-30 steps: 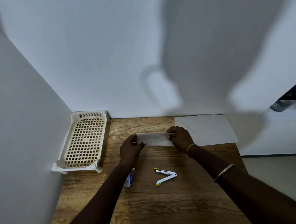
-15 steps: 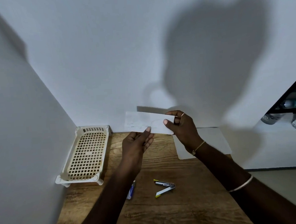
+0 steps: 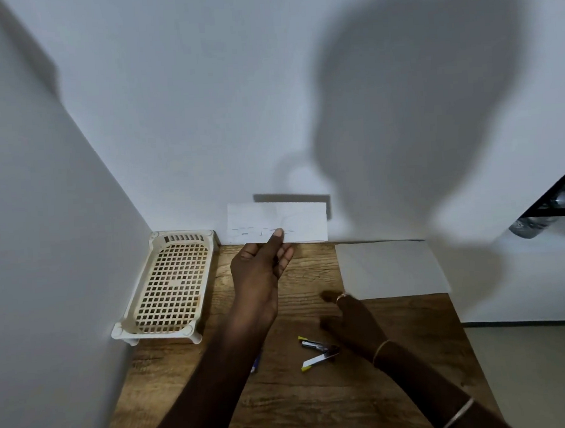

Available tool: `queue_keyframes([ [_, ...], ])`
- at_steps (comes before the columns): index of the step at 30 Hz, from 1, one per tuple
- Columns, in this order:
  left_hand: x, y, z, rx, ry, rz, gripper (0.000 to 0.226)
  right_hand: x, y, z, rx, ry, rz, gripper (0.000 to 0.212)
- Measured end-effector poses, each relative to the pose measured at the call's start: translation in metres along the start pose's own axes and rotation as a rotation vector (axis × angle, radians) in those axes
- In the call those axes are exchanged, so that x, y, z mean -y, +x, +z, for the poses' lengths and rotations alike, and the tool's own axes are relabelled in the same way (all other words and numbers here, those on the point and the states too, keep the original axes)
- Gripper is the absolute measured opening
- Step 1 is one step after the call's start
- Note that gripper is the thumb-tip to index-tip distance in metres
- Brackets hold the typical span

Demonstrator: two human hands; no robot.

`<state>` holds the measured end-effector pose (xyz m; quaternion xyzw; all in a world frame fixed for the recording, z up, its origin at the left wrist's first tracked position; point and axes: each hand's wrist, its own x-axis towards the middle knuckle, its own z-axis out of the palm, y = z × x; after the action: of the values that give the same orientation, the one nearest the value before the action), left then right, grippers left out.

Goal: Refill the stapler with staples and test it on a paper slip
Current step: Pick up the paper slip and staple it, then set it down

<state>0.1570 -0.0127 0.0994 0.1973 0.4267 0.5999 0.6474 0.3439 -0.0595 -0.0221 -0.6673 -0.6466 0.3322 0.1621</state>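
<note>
Released from the paper slip (image 3: 276, 223), the right hand (image 3: 352, 318) has dropped toward the table (image 3: 319, 410) — its fingers (image 3: 329, 297) loosely spread, holding nothing, just above the wood. Only the left hand (image 3: 258, 271) holds the slip now, thumb (image 3: 276, 240) pinching its lower edge, raised before the back wall. At 7 o'clock from the right hand, just beside it, the stapler (image 3: 317, 353) lies hinged open on the table. Bare wood lies open toward the near edge — a basket (image 3: 169, 283) hugs the left wall, a paper sheet (image 3: 390, 268) the back edge.
</note>
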Motion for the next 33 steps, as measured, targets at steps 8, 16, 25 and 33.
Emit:
queue_keyframes([
  [8, -0.004, -0.003, 0.001, -0.028, -0.021, 0.003, 0.007, -0.014, -0.009, 0.039, 0.182, -0.599, -0.276, 0.057],
  [16, -0.009, -0.008, 0.002, -0.033, -0.007, 0.009, 0.01, -0.013, -0.012, 0.061, 0.064, -0.528, -0.245, 0.03],
  [25, -0.019, -0.016, 0.005, -0.033, -0.028, 0.053, 0.011, 0.034, -0.012, 0.019, -0.147, 0.682, 0.129, 0.009],
  [33, -0.024, -0.023, 0.015, -0.041, 0.013, 0.106, 0.024, 0.11, -0.016, -0.038, 0.001, 1.317, -0.115, 0.038],
])
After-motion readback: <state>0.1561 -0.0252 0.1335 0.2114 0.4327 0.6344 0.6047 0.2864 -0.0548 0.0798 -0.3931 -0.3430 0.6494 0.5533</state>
